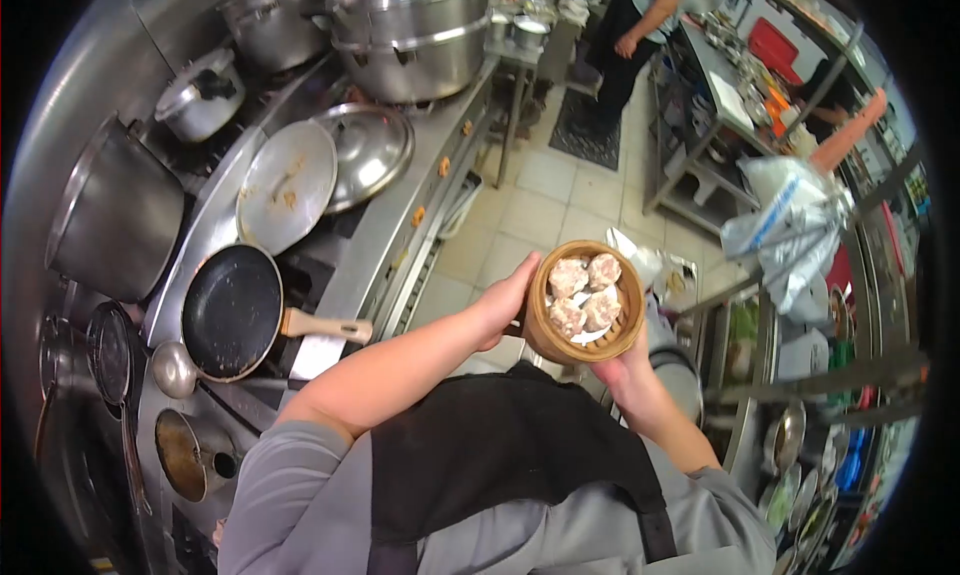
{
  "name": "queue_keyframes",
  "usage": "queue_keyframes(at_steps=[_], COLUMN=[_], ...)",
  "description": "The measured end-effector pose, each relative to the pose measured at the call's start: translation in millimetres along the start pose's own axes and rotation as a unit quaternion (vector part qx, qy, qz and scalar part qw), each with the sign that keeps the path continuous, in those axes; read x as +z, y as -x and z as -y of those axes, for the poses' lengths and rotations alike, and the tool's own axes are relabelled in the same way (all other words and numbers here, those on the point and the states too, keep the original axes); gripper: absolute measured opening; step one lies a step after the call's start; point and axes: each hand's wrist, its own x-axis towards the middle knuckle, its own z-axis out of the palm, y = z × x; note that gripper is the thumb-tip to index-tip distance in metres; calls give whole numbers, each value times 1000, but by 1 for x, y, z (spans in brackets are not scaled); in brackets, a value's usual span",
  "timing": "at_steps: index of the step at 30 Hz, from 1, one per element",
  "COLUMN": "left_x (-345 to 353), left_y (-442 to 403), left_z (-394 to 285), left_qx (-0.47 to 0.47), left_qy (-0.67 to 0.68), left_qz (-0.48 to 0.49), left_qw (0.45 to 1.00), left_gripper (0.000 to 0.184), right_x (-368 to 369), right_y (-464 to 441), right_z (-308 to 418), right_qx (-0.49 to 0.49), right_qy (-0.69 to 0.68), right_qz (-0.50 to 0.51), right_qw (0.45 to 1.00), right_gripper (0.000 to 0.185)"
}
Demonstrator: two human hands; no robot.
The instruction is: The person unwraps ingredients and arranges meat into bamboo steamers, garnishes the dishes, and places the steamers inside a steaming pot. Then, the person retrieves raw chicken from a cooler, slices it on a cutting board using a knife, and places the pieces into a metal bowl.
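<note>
Between both hands I hold a round bamboo steamer basket (537,325) in front of my apron. Several pleated dumplings (569,277) sit inside it on a white liner (598,335). My left hand (505,300) presses against the basket's left side, with the thumb up near the rim. Around the lower right side curls my right hand (627,363); its fingers are mostly hidden beneath the basket.
Left, a stove carries a black frying pan (232,311), a ladle (175,370), lids (365,155) and a big steamer pot (410,35). Right, shelving holds plastic bags (790,225). A person (640,25) stands farther down the tiled aisle (540,215).
</note>
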Motion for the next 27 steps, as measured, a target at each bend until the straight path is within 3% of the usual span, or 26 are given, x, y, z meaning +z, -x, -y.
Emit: queue_keyframes(at_steps=[4,6,8,10,12,14,16,19,22,27], left_x=[-35,-74,-94,-115,-148,-178,-198,-200,-225,-227], left_y=[-2,8,43,76,94,102,100,68,7,-79], left_z=[-70,-116,-183,-252,-322,-390,-453,-519,-570,-633], left_qx=[97,223,290,333,408,421,419,357,331,240], left_qy=[-166,-273,-392,-409,-424,-493,-509,-497,-547,-583], left_qz=[-177,-207,-295,-358,-435,-518,-546,-581,-572,-589], left_qw=[965,913,822,770,682,558,517,537,514,505], left_gripper=[60,53,51,49,53,58,67,78,87,93], right_x=[1,10,14,19,26,30,28,32,55,52], right_y=[-67,-101,-135,-164,-195,-222,-246,-268,-282,-322], right_z=[42,64,81,95,103,111,122,138,154,181], right_qx=[19,39,46,42,29,16,47,22,26,14], right_qy=[-13,-39,-49,-40,-27,-30,-26,-28,3,5], right_qz=[-16,-27,-10,-4,-5,-8,-41,-59,-112,-90], right_qw=[1000,998,998,998,999,999,998,998,993,996], right_gripper=[50,50,50,49,50,50,51,52,55,52])
